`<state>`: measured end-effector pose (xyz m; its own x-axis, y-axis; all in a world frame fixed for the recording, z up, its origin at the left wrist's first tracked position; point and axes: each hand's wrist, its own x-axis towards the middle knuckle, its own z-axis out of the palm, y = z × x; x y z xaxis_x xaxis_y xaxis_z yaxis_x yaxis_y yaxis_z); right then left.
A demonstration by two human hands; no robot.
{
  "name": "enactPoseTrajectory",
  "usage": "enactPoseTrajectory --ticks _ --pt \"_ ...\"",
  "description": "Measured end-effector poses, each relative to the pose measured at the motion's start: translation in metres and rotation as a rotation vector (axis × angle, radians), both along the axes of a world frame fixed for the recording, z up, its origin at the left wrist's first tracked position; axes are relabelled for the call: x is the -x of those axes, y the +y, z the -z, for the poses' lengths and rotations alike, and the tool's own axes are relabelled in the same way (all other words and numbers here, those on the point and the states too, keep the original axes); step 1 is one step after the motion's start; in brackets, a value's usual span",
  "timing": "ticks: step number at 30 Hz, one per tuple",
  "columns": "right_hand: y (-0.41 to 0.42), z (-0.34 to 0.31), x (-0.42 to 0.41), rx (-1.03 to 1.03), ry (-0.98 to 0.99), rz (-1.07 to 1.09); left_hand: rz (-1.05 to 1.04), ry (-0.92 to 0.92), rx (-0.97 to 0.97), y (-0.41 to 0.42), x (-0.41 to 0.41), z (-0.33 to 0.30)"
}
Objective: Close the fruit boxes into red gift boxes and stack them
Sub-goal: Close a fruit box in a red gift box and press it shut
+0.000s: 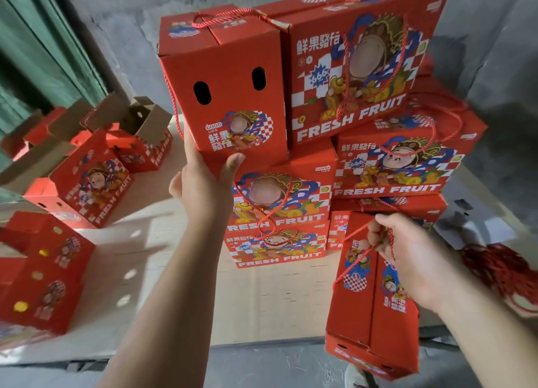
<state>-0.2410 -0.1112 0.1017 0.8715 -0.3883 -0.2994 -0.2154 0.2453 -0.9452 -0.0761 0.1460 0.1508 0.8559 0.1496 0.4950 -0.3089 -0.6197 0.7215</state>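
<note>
Head view: left hand (203, 181) grips top gift box (224, 96); right hand (413, 259) pinches second box's rope handle (353, 264).

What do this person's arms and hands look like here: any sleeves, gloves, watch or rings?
Both forearms are bare as far as the frame shows, no sleeves in view. The left hand and right hand wear no gloves. No watch, bracelet or ring is visible.

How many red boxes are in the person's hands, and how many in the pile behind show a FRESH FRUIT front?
Boxes in hand: 2, the raised box in the left hand, the hanging box by its cord in the right hand.
Pile boxes showing FRESH FRUIT: 4, the top box, right box, middle box, bottom box.
Total: 6.
</note>
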Motion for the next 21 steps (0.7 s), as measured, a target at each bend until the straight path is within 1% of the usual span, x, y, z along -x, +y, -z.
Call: enactPoseTrajectory --ticks 2,6,9,10,13,15,17,18,19,21 --pt "0.005 -0.001 0.0 -0.011 -0.024 0.017 0.034 0.004 -0.036 0.0 -0.006 0.0" --pt "0.011 -0.008 0.0 -0.021 0.001 0.029 0.036 0.099 -0.012 -0.001 -0.005 0.008" --pt "0.013 -0.011 -0.001 0.01 0.027 0.035 0.021 0.079 0.013 -0.01 0.017 0.027" --pt "0.014 -0.013 -0.001 0.026 0.039 0.031 0.021 0.06 0.032 -0.018 0.03 0.034" --pt "0.013 -0.017 -0.003 0.054 0.073 0.026 0.063 0.026 0.175 -0.048 0.069 0.056" --pt "0.007 -0.022 -0.004 0.008 0.067 0.068 0.214 0.008 0.127 -0.067 0.091 0.072" --pt "0.003 -0.024 -0.006 -0.022 0.03 0.093 0.477 0.048 0.022 -0.082 0.104 0.09" --pt "0.003 -0.024 -0.008 -0.014 0.018 0.088 0.605 0.117 -0.024 -0.087 0.108 0.099" --pt "0.005 -0.023 -0.009 0.009 0.023 0.066 0.71 0.227 -0.038 -0.092 0.112 0.108" --pt "0.009 -0.024 -0.01 0.074 0.075 0.007 0.833 0.488 0.04 -0.097 0.117 0.119"
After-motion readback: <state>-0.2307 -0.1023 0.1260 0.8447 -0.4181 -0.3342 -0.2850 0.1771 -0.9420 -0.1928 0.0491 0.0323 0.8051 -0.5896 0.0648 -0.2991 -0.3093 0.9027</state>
